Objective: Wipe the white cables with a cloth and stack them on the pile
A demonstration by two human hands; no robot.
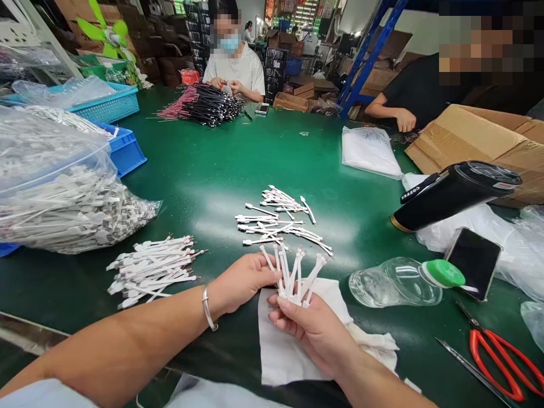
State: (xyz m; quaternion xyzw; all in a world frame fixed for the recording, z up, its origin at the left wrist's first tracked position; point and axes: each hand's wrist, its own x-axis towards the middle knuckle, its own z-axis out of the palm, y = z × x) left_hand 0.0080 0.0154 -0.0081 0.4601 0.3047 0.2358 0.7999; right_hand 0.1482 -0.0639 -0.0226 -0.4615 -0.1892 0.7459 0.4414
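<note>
White-sleeved wire leads (291, 277) in a small fanned bunch, held upright between the left hand (240, 283) and the right hand (310, 334), both grips clamped on the bunch just above a crumpled white cloth (289, 345). Silver bangle (208, 307) around the left wrist. On the green bench (212, 170), two loose piles of similar leads: a scattered pile (280, 221) straight ahead of the hands, a denser pile (148, 272) to their left. Farther left, a bulging clear plastic bag of leads (63, 198) beside a blue basket (125, 150). Off to the right, a clear plastic bottle (395, 281) with a green cap lying on its side near a black phone (474, 263), red-handled scissors (497, 362) and a tilted black tumbler (450, 195). Across the bench, a co-worker's hands (225, 85) beside a heap of black wires (208, 105)
</note>
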